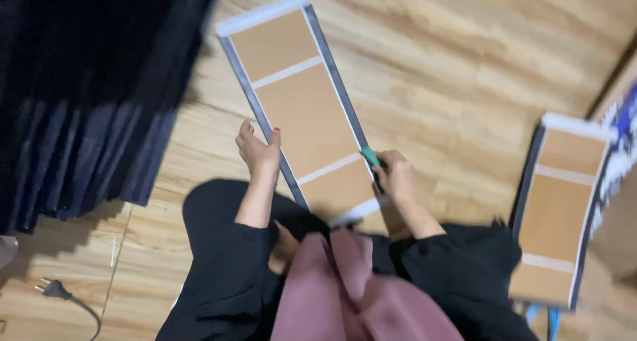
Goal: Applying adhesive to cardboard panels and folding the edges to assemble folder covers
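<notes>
Currently, the head view looks straight down at a person seated on a wood-grain floor (464, 62), black trousers and a dusty-pink garment (345, 288) filling the lower middle of the frame.

Main object: a long rectangular panel (302, 109) lying flat on the floor, running from the person's lap up and to the left. Its face is tan, split into three sections by pale strips, with a dark border along both long edges and a white strip across the far end.

Left hand (259, 152): rests on the panel's left long edge, about two-thirds down its length. Fingers lie flat and together, pressing on the dark border, not curled around anything. A red-painted nail shows at one fingertip.

Right hand (396, 178): sits at the panel's right long edge, near the end closest to the person. Fingers are curled closed around a small teal tool (370, 156), whose tip touches the dark border. Kind of tool cannot be told; most of it is hidden in the fist.

Surroundings: a second panel (561, 215) of the same make lies to the right, well apart from the first, partly over a blue-and-white printed item at the frame edge. A stack of dark pleated sheets (86, 95) occupies the upper left. A black power plug (54, 289) with its cord lies on the floor at lower left.
</notes>
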